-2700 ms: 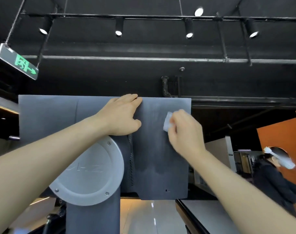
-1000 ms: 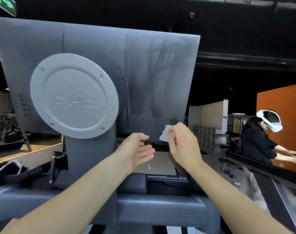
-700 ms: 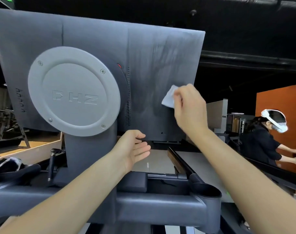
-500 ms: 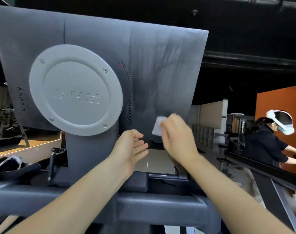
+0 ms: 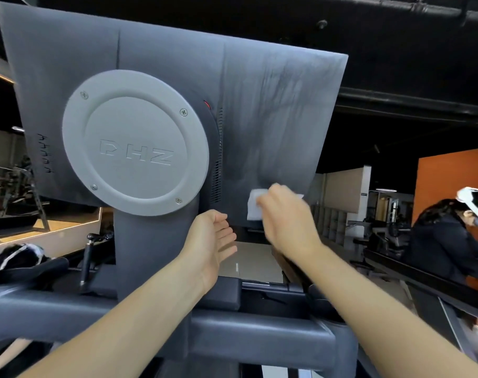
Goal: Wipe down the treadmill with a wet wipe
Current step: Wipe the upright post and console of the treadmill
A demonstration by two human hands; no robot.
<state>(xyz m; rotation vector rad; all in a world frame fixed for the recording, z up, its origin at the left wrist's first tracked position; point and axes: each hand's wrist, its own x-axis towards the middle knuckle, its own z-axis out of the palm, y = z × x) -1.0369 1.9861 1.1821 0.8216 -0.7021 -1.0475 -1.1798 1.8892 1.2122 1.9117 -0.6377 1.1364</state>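
Wiping is at the bottom right corner of the console back panel (image 5: 273,105); the right hand (image 5: 287,222) pinches the wet wipe (image 5: 253,205) against the panel's lower edge, blurred in motion; the left hand (image 5: 210,241) hangs just beside it, palm up, fingers loosely spread, holding nothing. To do this well, I judge the strokes should overlap, keep flat pressure, and carry right over the bottom edge and corner; damp streaks already darken the right half, while the left half and the round grey cover (image 5: 135,143) look dry. The vent slots (image 5: 218,159) want a light touch, lest moisture get in. The cover bears embossed letters reading "DHZ"; small marks at the panel's left edge are too small to read.
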